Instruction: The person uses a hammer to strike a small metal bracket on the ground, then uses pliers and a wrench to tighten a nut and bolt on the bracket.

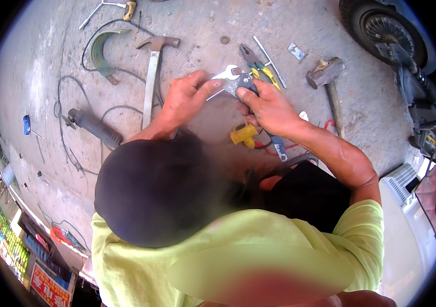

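Note:
My left hand [184, 100] is closed, thumb and fingers pinching a silver wrench [226, 73] with an open jaw. My right hand [271, 107] grips a dark metal piece [247, 81] with a round bolt head on it. The jaw and the dark piece meet between my hands; how they join is too small to make out. Below my right hand are a yellow T-shaped thing [243, 134] and a metal strip [279, 149] with a hole at its end; whether the strip belongs to what I hold, I cannot tell. Yellow-handled pliers [259, 65] lie just beyond.
On the concrete floor lie a claw hammer [152, 77], an angle grinder [95, 128] with its black cord, a green curved guard [97, 51], a heavy hammer [325, 73], a metal rod [269, 61] and a blue-handled screwdriver [27, 125]. A vehicle wheel [389, 30] stands far right.

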Tool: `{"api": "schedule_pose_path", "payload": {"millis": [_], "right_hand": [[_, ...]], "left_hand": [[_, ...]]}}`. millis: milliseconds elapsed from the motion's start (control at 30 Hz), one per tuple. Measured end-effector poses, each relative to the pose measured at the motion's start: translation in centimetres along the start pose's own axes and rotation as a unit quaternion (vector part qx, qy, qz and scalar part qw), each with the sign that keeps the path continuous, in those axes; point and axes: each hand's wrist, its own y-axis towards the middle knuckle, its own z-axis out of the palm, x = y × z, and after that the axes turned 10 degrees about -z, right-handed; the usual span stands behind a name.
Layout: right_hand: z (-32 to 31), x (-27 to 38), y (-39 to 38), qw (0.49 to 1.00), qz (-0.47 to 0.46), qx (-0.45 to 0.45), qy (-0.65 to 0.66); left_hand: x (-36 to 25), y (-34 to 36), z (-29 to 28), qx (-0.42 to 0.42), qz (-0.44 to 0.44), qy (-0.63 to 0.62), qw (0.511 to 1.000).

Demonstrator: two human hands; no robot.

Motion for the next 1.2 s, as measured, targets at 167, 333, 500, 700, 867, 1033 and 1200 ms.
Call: {"api": "schedule_pose_path", "payload": {"millis": [167, 333, 500, 700, 867, 1033, 1200], "right_hand": [[0.8, -0.1, 0.4, 0.997, -0.032, -0.076, -0.009], [0.7, -0.4, 0.4, 0.996, -0.039, -0.075, 0.003], [-1.5, 0.0, 1.2, 0.99, -0.085, 0.018, -0.11], [-3.8, 2.5, -0.7, 0.959, -0.093, 0.16, -0.216], [-4.5, 5.1, -0.8, 0.947, -0.104, 0.176, -0.249], [-2.2, 4.2, 0.3, 0.986, -0.129, 0.014, -0.1], [-1.6, 2.8, 0.9, 0.983, -0.123, -0.028, -0.13]], "left_hand": [[0.7, 0.3, 2.2, 0.01, -0.08, -0.132, 0.988], [0.8, 0.5, 2.3, 0.054, -0.083, -0.106, 0.99], [-1.0, 0.4, -0.5, 0.078, -0.009, 0.037, 0.996], [-1.9, 1.1, -3.9, 0.133, 0.149, 0.182, 0.963], [-2.8, 2.2, -5.8, 0.13, 0.216, 0.187, 0.949], [-2.7, 1.8, -2.0, 0.051, 0.069, -0.053, 0.995], [-1.3, 1.0, 1.8, 0.04, -0.036, -0.21, 0.976]]}}
